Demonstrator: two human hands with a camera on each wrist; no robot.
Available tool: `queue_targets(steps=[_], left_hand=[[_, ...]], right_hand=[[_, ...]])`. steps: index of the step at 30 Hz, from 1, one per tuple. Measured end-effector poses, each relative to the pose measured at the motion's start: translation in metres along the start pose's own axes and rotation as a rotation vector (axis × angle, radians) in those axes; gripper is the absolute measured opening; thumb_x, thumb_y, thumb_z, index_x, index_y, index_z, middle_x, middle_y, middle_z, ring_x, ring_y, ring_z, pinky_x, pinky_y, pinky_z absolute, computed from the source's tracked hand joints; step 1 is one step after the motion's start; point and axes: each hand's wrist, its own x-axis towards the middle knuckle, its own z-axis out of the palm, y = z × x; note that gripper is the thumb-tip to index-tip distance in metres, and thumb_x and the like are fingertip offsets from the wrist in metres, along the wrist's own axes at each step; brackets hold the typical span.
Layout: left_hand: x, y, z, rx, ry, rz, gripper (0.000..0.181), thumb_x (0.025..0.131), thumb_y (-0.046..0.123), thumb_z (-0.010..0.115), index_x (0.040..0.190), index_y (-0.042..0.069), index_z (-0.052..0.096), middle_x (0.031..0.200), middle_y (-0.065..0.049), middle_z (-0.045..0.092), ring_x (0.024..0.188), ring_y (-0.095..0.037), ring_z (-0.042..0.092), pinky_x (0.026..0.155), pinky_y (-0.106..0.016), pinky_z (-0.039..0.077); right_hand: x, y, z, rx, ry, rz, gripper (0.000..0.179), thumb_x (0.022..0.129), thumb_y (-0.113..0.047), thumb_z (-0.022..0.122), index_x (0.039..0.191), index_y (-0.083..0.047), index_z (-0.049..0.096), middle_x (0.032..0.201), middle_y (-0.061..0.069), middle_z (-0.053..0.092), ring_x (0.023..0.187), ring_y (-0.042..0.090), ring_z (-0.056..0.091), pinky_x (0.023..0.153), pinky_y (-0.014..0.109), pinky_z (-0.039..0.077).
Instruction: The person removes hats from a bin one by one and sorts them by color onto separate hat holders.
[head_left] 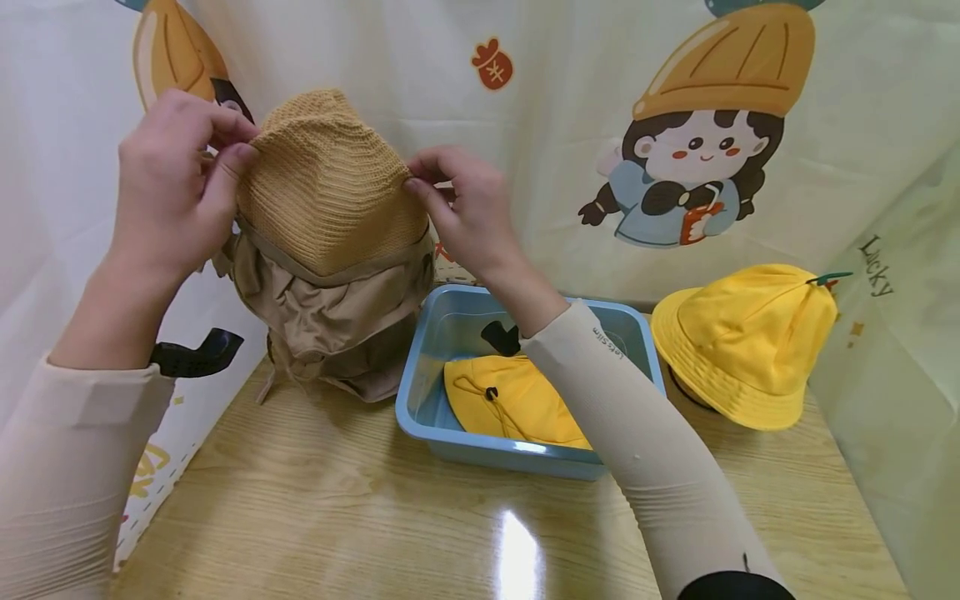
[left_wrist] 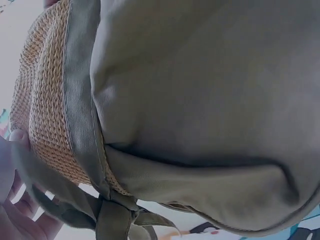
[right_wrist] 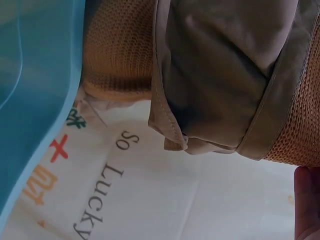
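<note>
A sun hat with a tan woven crown (head_left: 322, 183) and a drooping khaki cloth brim (head_left: 322, 317) stands at the back left. My left hand (head_left: 176, 171) pinches the crown's left edge between thumb and fingers. On the opposite side, my right hand (head_left: 472, 204) pinches its right edge. The left wrist view shows a khaki band (left_wrist: 82, 85) around the crown, with a tied bow (left_wrist: 115, 215) near my left fingers. Below the brim, the right wrist view shows more brown woven material (right_wrist: 120, 50); what it belongs to is unclear.
A blue plastic basin (head_left: 517, 458) holds a yellow hat (head_left: 517, 400) with a cord and toggle, partly behind my right forearm. A yellow bucket hat (head_left: 750, 342) with a green sprout sits right of it. Printed cloth (head_left: 540, 150) hangs behind the wooden table (head_left: 337, 500).
</note>
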Motion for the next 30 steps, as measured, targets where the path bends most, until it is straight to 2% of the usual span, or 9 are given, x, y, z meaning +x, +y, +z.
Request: queue_targets(steps=[1,3,5,8,17,20,23,26,30], left_hand=[[0.0,-0.002,0.001,0.004,0.004,-0.007,0.022,0.102,0.01,0.054,0.105,-0.009,0.066,0.096,0.0,0.062,0.094,0.007,0.04,0.075,-0.01,0.033],[-0.001,-0.005,0.002,0.004,0.008,-0.017,0.022,0.102,0.01,0.054,0.104,-0.009,0.066,0.095,-0.001,0.061,0.094,0.007,0.039,0.076,-0.011,0.032],[-0.002,-0.009,0.002,-0.007,0.016,-0.028,0.023,0.101,0.01,0.055,0.103,-0.01,0.066,0.094,0.015,0.056,0.095,0.01,0.039,0.077,-0.012,0.032],[-0.005,-0.016,0.004,-0.032,0.033,-0.047,0.021,0.1,0.008,0.058,0.101,-0.011,0.066,0.1,0.035,0.037,0.095,0.013,0.037,0.077,-0.013,0.031],[-0.015,-0.034,0.017,-0.033,0.015,-0.094,0.016,0.099,0.005,0.059,0.1,-0.009,0.067,0.094,0.031,0.035,0.092,0.01,0.035,0.077,-0.017,0.028],[-0.019,-0.037,0.021,-0.023,0.004,-0.119,0.014,0.097,0.003,0.059,0.1,-0.009,0.067,0.092,0.024,0.04,0.091,0.008,0.035,0.077,-0.017,0.028],[-0.023,-0.037,0.024,-0.014,-0.01,-0.146,0.012,0.097,0.0,0.059,0.1,-0.009,0.066,0.087,0.003,0.052,0.09,0.007,0.035,0.077,-0.014,0.027],[-0.027,-0.039,0.027,-0.003,-0.032,-0.155,0.012,0.098,0.0,0.058,0.101,-0.01,0.065,0.092,-0.021,0.057,0.089,0.005,0.036,0.075,-0.012,0.028],[-0.03,-0.049,0.029,-0.005,-0.067,-0.134,0.014,0.099,0.001,0.057,0.102,-0.01,0.065,0.094,-0.024,0.057,0.087,-0.003,0.039,0.073,-0.012,0.028]], right_hand=[[0.001,0.001,0.002,0.0,-0.001,0.004,0.012,0.093,-0.008,0.071,0.1,0.001,0.071,0.096,0.008,0.07,0.088,0.009,0.066,0.075,0.022,0.057],[0.001,0.003,0.007,-0.011,-0.004,0.007,0.011,0.093,-0.009,0.07,0.1,0.0,0.071,0.095,0.008,0.07,0.089,0.009,0.065,0.075,0.022,0.057],[0.002,0.004,0.012,-0.014,-0.017,0.021,0.011,0.094,-0.009,0.07,0.1,0.0,0.071,0.096,0.007,0.069,0.089,0.008,0.065,0.075,0.02,0.056],[0.002,0.006,0.017,-0.017,-0.03,0.044,0.01,0.094,-0.01,0.07,0.099,-0.001,0.071,0.095,0.006,0.069,0.089,0.008,0.064,0.075,0.018,0.055],[-0.003,0.013,0.03,-0.034,-0.069,0.11,0.009,0.094,-0.011,0.07,0.098,-0.003,0.071,0.096,0.005,0.069,0.089,0.008,0.063,0.074,0.017,0.054],[-0.005,0.017,0.034,-0.047,-0.07,0.106,0.009,0.094,-0.011,0.07,0.098,-0.004,0.071,0.096,0.005,0.069,0.089,0.008,0.063,0.073,0.017,0.054],[-0.007,0.02,0.037,-0.059,-0.072,0.103,0.009,0.093,-0.012,0.071,0.099,-0.004,0.071,0.096,0.005,0.07,0.088,0.009,0.064,0.073,0.016,0.054],[-0.01,0.024,0.04,-0.066,-0.086,0.122,0.01,0.093,-0.013,0.071,0.1,-0.005,0.07,0.098,0.004,0.069,0.09,0.009,0.063,0.074,0.016,0.054],[-0.01,0.027,0.043,-0.07,-0.112,0.155,0.011,0.094,-0.014,0.07,0.101,-0.006,0.07,0.099,0.003,0.069,0.091,0.008,0.063,0.076,0.015,0.053]])
